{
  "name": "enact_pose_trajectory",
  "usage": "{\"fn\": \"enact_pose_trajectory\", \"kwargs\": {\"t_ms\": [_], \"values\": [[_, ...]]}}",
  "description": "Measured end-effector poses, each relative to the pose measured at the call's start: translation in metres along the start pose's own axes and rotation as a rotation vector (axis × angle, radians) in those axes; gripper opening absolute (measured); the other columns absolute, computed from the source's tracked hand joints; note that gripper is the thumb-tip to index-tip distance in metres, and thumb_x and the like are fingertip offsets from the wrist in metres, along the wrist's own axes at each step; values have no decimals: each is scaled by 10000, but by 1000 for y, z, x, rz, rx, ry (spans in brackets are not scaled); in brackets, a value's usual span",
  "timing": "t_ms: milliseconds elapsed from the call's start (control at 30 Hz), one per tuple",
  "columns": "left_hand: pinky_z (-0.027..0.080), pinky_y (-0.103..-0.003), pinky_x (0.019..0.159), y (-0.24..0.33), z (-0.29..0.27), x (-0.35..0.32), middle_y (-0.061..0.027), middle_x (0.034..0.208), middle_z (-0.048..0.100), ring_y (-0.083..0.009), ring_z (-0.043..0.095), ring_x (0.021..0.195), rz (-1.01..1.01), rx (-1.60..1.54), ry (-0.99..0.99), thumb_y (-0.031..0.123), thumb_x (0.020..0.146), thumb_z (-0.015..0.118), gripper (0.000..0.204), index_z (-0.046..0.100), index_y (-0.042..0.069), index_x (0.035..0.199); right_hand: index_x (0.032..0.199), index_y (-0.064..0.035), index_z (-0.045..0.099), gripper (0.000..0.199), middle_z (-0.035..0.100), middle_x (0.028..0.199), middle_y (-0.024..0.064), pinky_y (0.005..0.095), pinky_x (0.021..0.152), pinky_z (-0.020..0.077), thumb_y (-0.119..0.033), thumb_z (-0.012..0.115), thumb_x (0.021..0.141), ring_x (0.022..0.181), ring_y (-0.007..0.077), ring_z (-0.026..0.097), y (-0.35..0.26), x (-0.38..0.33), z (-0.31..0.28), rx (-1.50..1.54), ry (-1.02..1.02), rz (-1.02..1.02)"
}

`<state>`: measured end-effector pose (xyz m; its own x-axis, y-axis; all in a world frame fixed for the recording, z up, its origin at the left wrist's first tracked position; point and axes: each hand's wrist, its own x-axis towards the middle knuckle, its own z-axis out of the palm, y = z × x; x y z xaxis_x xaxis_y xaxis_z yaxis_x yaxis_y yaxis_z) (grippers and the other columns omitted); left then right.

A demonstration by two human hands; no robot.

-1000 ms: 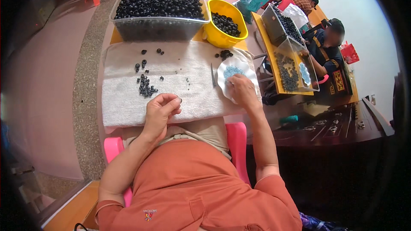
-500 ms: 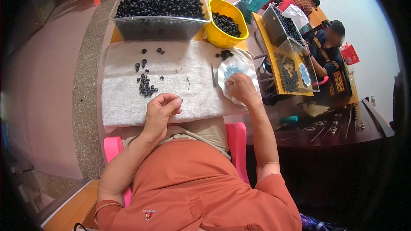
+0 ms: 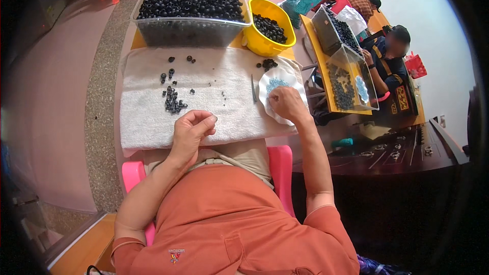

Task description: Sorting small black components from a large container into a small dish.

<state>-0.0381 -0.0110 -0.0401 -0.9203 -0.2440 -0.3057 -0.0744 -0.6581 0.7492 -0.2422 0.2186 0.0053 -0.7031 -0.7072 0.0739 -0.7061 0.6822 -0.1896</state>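
from my remote seat i see the left hand over the near edge of a white towel, thumb and forefinger pinched on a small dark piece, too tiny for me to name. the right hand reaches into a white scalloped dish on the towel's right side, fingers curled down at the light blue beads; its fingertips are hidden, so i can't tell whether it grips any.

just left of the dish lies a thin pointed metal tool, and just beyond the rim sits a small heap of black beads. left of centre on the towel i have a loose cluster of small black pieces, with a few strays around it.

at the far side of the counter stands a clear plastic bin heaped with black beads, a yellow basin of more beads just to its right. farther off to the right, a co-worker sits by a second counter carrying see-through boxes.
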Motion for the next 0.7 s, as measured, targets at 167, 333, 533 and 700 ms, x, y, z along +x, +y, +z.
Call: {"fn": "enact_pose_trajectory", "kwargs": {"t_ms": [167, 333, 533, 700], "values": [[529, -255, 726, -2, -1, 2, -13, 859, 636, -97, 603, 765, 2, 4, -11, 94, 860, 716, 132, 645, 53, 963, 800, -13, 702, 115, 668, 821, 194, 410, 727, 513, -78, 614, 761, 789, 363, 653, -1, 0, 0, 2, 14, 11], [526, -248, 716, -2, -1, 1, -12, 850, 637, -95, 604, 763, 5, 2, -9, 100, 859, 720, 129, 648, 57, 958, 815, -11, 690, 117, 664, 797, 197, 404, 705, 517, -81, 630, 742, 761, 360, 657, -4, 1, -3, 11, -33, 64], [497, -220, 668, 0, 2, 0, -12, 812, 639, -93, 605, 717, -8, 10, 4, 100, 860, 717, 120, 647, 60, 949, 790, 0, 662, 122, 659, 781, 190, 404, 686, 512, -98, 645, 719, 744, 356, 653, -5, -4, -5, 31, -40, 50], [492, -211, 654, -1, 0, 0, -13, 807, 638, -96, 606, 710, 4, 8, -3, 103, 860, 717, 120, 648, 60, 948, 792, 0, 665, 126, 654, 786, 181, 395, 695, 513, -102, 642, 722, 752, 346, 650, -3, -8, -6, 57, -26, 16]]}}
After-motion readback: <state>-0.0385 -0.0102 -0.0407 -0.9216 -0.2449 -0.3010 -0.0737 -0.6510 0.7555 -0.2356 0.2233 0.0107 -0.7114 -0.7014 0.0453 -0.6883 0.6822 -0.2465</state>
